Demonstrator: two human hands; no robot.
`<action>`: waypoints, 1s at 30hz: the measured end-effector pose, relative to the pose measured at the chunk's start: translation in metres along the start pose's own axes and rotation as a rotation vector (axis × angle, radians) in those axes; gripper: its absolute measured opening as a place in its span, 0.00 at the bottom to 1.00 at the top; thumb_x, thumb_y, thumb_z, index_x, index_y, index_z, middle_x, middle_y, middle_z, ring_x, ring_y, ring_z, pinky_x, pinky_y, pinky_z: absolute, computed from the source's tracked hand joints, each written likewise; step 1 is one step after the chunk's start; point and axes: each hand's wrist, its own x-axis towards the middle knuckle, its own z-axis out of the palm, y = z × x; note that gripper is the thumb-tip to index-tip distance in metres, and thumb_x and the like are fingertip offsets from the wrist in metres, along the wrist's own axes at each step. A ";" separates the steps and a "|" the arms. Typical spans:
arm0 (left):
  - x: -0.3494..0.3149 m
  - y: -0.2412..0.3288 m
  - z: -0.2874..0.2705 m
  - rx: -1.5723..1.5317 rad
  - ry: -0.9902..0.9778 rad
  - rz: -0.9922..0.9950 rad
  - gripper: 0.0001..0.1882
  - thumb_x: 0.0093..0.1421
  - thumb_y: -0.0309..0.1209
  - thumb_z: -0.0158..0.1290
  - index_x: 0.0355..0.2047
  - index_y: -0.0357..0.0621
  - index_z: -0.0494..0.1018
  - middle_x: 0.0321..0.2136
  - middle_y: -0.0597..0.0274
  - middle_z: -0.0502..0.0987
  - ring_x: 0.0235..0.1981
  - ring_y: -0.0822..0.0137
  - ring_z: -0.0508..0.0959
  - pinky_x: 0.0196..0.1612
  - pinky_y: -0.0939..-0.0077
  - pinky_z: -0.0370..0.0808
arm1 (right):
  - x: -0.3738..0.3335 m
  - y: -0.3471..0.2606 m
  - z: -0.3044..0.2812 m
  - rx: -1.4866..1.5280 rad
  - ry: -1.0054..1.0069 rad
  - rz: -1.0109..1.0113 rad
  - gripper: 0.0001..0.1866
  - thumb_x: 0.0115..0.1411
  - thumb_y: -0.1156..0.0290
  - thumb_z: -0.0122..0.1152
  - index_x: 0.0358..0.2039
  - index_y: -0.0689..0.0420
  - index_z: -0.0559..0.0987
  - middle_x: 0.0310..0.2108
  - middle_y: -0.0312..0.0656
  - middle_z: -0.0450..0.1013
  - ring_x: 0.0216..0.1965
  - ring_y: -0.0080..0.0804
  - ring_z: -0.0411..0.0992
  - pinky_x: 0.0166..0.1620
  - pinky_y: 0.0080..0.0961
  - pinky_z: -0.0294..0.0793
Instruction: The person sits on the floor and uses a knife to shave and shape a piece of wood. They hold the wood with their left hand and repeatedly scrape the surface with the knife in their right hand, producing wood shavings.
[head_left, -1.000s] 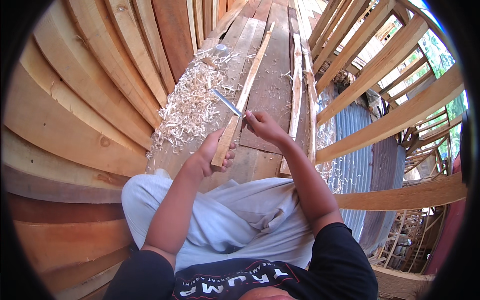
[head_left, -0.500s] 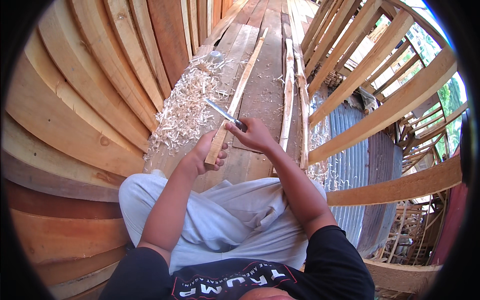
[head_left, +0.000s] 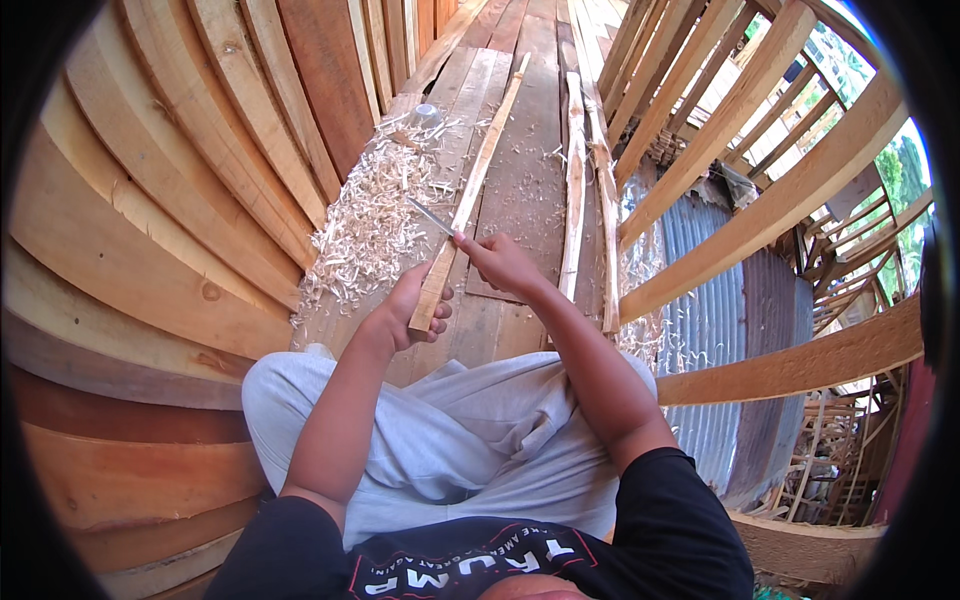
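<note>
I sit cross-legged on a plank floor. My left hand (head_left: 412, 310) grips the near end of a long thin wooden stick (head_left: 482, 160) that runs away from me along the boards. My right hand (head_left: 500, 262) holds a knife (head_left: 432, 216), its metal blade laid against the left side of the stick just ahead of my left hand. A heap of pale wood shavings (head_left: 370, 225) lies on the floor left of the stick.
Curved wooden planks (head_left: 170, 210) are stacked along the left. More thin sticks (head_left: 575, 190) lie on the floor to the right. A slanted timber railing (head_left: 760, 160) and corrugated metal sheets (head_left: 700, 300) are at the right.
My right hand and the knife have slid forward along the stick, away from me. My left hand keeps its hold on the stick's near end.
</note>
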 end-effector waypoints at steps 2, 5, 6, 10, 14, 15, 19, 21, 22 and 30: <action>-0.001 0.000 0.001 0.007 0.014 0.001 0.27 0.64 0.60 0.33 0.29 0.51 0.64 0.12 0.71 0.63 0.10 0.75 0.63 0.11 0.82 0.57 | 0.002 0.000 -0.003 0.219 -0.113 0.146 0.35 0.62 0.36 0.48 0.14 0.56 0.71 0.10 0.35 0.61 0.12 0.25 0.61 0.17 0.31 0.58; 0.000 -0.001 0.000 0.028 0.024 0.009 0.26 0.65 0.60 0.33 0.29 0.51 0.64 0.12 0.71 0.63 0.10 0.75 0.63 0.10 0.82 0.57 | 0.001 -0.004 -0.007 0.444 -0.198 0.257 0.33 0.62 0.36 0.47 0.12 0.48 0.62 0.09 0.27 0.53 0.10 0.17 0.50 0.14 0.23 0.45; 0.000 -0.001 0.000 0.030 0.023 0.009 0.26 0.65 0.60 0.33 0.29 0.51 0.64 0.12 0.71 0.63 0.10 0.75 0.63 0.11 0.82 0.57 | 0.001 -0.005 -0.009 0.500 -0.211 0.275 0.32 0.62 0.36 0.47 0.12 0.46 0.58 0.10 0.25 0.51 0.10 0.16 0.46 0.13 0.21 0.40; 0.002 -0.004 0.000 0.049 0.045 0.012 0.27 0.65 0.60 0.33 0.28 0.51 0.64 0.13 0.71 0.63 0.11 0.74 0.63 0.12 0.81 0.57 | 0.012 0.009 -0.037 0.933 -0.074 0.298 0.32 0.64 0.36 0.43 0.15 0.48 0.57 0.10 0.27 0.47 0.10 0.20 0.44 0.15 0.23 0.40; 0.008 -0.010 0.007 0.107 0.125 0.015 0.28 0.65 0.61 0.32 0.30 0.51 0.64 0.14 0.70 0.63 0.12 0.73 0.63 0.13 0.79 0.58 | 0.024 0.041 -0.061 1.436 0.416 0.389 0.31 0.63 0.34 0.42 0.18 0.48 0.59 0.12 0.29 0.49 0.12 0.21 0.46 0.16 0.22 0.42; 0.009 -0.012 0.008 0.113 0.135 0.018 0.28 0.65 0.62 0.32 0.31 0.50 0.64 0.14 0.70 0.63 0.12 0.73 0.63 0.13 0.79 0.58 | 0.026 0.044 -0.062 1.542 0.550 0.404 0.31 0.63 0.33 0.42 0.19 0.48 0.59 0.12 0.29 0.49 0.12 0.22 0.47 0.17 0.22 0.43; 0.012 -0.015 0.013 0.144 0.153 0.040 0.29 0.65 0.62 0.32 0.33 0.49 0.65 0.15 0.70 0.63 0.12 0.73 0.63 0.14 0.78 0.59 | 0.032 0.039 -0.057 1.136 0.629 0.263 0.26 0.65 0.40 0.46 0.25 0.51 0.70 0.13 0.31 0.55 0.14 0.23 0.54 0.18 0.26 0.51; 0.012 -0.015 0.015 0.153 0.157 0.050 0.29 0.65 0.62 0.31 0.34 0.49 0.65 0.15 0.70 0.63 0.12 0.73 0.64 0.14 0.77 0.59 | 0.039 0.021 -0.042 0.367 0.470 0.080 0.23 0.66 0.46 0.49 0.31 0.55 0.75 0.14 0.33 0.60 0.14 0.25 0.58 0.19 0.28 0.56; 0.009 -0.015 0.013 0.151 0.164 0.050 0.29 0.65 0.62 0.31 0.34 0.49 0.65 0.15 0.70 0.63 0.12 0.73 0.64 0.15 0.77 0.59 | 0.035 0.008 -0.036 0.199 0.385 0.004 0.22 0.66 0.48 0.50 0.33 0.57 0.76 0.16 0.35 0.63 0.16 0.26 0.60 0.21 0.29 0.59; 0.010 -0.014 0.012 0.163 0.184 0.066 0.28 0.65 0.61 0.32 0.35 0.48 0.65 0.15 0.70 0.64 0.12 0.72 0.65 0.15 0.75 0.61 | 0.024 0.002 -0.022 -0.129 0.246 -0.252 0.17 0.62 0.57 0.61 0.36 0.61 0.77 0.24 0.43 0.74 0.26 0.27 0.70 0.32 0.31 0.68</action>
